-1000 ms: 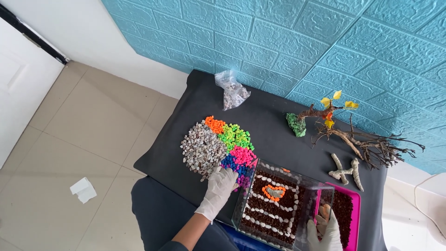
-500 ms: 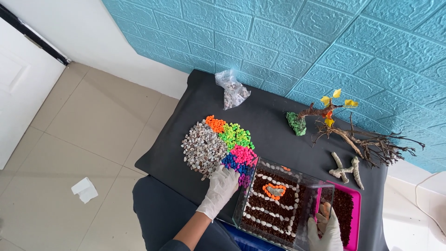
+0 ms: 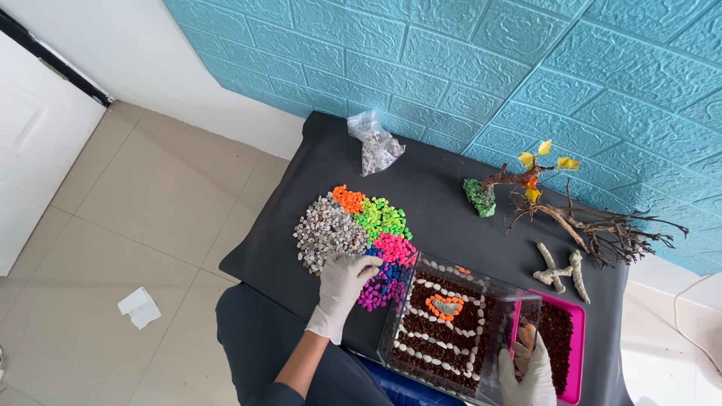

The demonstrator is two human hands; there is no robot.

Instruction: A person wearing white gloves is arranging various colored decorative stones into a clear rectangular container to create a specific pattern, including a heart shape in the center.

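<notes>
I see my gloved left hand (image 3: 344, 282) loosely curled on the pebble pile (image 3: 353, 233), left of the glass tank (image 3: 457, 331), whose long axis runs left-right. My right hand (image 3: 528, 368) grips its near-right corner beside the pink tray (image 3: 575, 353); driftwood (image 3: 594, 222) lies beyond.

Gloved left hand (image 3: 342, 282) rests on coloured pebbles (image 3: 376, 233); gloved right hand (image 3: 526, 372) touches the glass tank (image 3: 451, 323) beside a pink tray (image 3: 575, 353)
</notes>
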